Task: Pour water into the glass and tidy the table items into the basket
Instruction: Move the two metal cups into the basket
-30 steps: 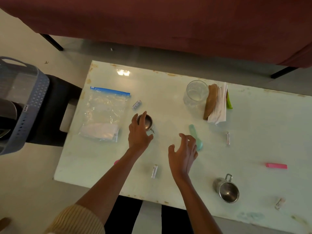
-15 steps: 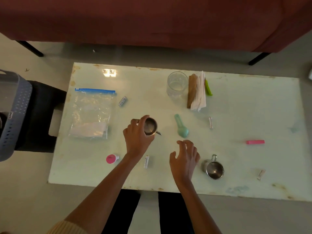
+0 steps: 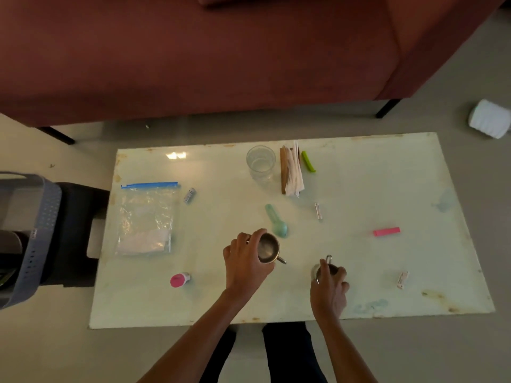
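— Grips, right now?
— My left grip [image 3: 244, 261] clasps a steel mug [image 3: 267, 247]; my right grip [image 3: 329, 291] grasps the second steel mug [image 3: 315, 272].
— The glass [image 3: 260, 161]?
— Twelve o'clock on the worktop [image 3: 373, 189]; the basket [image 3: 49, 217] is off at nine.

place: home living room | cues: maroon sofa [image 3: 193, 51]; low white table [image 3: 359, 189]

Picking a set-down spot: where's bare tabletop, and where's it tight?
Widest bare patch: far right, between the green clip and the pink strip. Another lies between the grey packet and the glass. Crowded: near centre, left hand gripping the left cup, right hand gripping the right cup, teal spoon beside them.
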Action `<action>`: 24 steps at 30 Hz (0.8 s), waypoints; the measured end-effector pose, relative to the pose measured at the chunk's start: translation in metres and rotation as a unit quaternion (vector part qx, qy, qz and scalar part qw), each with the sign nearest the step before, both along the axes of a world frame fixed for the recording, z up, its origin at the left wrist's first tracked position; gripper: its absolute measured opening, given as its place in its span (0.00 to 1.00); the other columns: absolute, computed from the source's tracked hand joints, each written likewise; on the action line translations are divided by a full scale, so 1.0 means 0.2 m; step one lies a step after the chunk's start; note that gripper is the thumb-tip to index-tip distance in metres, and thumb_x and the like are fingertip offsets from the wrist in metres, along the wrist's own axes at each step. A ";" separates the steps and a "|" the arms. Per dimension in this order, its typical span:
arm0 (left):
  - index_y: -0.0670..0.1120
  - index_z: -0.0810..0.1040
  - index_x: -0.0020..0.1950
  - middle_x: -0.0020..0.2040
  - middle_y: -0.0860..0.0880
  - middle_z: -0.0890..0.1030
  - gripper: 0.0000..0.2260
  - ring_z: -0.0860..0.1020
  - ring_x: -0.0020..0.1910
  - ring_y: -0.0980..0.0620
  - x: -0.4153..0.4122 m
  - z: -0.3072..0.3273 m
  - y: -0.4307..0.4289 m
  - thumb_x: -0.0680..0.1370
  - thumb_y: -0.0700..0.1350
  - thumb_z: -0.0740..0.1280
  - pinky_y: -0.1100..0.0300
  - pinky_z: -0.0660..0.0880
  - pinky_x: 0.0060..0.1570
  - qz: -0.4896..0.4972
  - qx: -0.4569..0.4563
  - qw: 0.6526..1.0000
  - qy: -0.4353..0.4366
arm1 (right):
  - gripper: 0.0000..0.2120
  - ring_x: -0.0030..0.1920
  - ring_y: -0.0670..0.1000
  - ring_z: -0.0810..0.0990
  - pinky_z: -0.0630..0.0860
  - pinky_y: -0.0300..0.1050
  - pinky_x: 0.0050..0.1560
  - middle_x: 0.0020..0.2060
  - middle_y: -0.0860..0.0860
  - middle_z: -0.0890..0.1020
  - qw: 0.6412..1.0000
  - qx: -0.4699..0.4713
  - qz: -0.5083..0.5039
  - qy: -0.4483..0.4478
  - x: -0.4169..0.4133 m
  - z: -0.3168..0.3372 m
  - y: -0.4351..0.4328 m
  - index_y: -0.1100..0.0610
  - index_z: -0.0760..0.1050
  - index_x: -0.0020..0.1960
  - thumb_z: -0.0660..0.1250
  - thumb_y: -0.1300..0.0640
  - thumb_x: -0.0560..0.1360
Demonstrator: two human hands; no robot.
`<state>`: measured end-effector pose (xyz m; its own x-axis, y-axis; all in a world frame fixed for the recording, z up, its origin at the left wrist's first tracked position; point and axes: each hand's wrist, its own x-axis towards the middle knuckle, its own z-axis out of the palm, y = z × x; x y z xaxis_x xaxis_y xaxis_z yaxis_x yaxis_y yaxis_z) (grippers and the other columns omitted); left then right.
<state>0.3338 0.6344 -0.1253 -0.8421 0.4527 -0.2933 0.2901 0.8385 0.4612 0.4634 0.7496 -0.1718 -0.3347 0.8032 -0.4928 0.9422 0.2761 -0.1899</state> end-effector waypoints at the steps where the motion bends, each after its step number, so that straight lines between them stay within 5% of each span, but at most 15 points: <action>1: 0.57 0.68 0.65 0.57 0.52 0.74 0.31 0.73 0.56 0.52 -0.01 0.05 -0.01 0.64 0.54 0.73 0.59 0.64 0.53 0.001 0.000 1.000 -0.003 | 0.21 0.55 0.62 0.69 0.79 0.54 0.41 0.64 0.58 0.63 1.000 0.000 0.003 0.010 -0.01 0.04 0.01 0.47 0.67 0.68 0.62 0.59 0.76; 10: 0.58 0.68 0.66 0.58 0.54 0.75 0.33 0.73 0.56 0.53 -0.14 0.55 -0.20 0.64 0.54 0.74 0.61 0.66 0.52 -0.003 0.003 1.000 0.015 | 0.32 0.58 0.56 0.70 0.80 0.50 0.44 0.64 0.54 0.66 0.981 0.022 0.119 0.152 -0.26 0.71 -0.06 0.42 0.59 0.73 0.69 0.54 0.73; 14: 0.57 0.70 0.66 0.57 0.52 0.75 0.32 0.74 0.55 0.51 -0.21 0.77 -0.39 0.64 0.51 0.75 0.61 0.63 0.49 -0.001 0.020 0.999 0.038 | 0.40 0.63 0.57 0.71 0.79 0.52 0.48 0.65 0.54 0.70 0.958 0.023 0.137 0.252 -0.41 0.99 -0.22 0.51 0.56 0.74 0.73 0.53 0.69; 19: 0.55 0.69 0.66 0.57 0.50 0.77 0.32 0.75 0.55 0.50 -0.28 0.97 -0.64 0.64 0.53 0.76 0.59 0.68 0.52 0.013 0.049 0.997 0.060 | 0.39 0.65 0.52 0.69 0.76 0.45 0.56 0.67 0.49 0.69 0.948 0.012 0.156 0.278 -0.56 1.25 -0.53 0.51 0.55 0.73 0.72 0.48 0.69; 24: 0.55 0.65 0.68 0.62 0.52 0.74 0.31 0.70 0.60 0.54 -0.36 1.14 -0.88 0.68 0.56 0.73 0.64 0.62 0.55 -0.034 0.052 0.996 0.072 | 0.35 0.66 0.52 0.68 0.73 0.45 0.60 0.67 0.50 0.71 0.940 0.011 0.178 0.291 -0.65 1.37 -0.82 0.53 0.60 0.71 0.72 0.48 0.69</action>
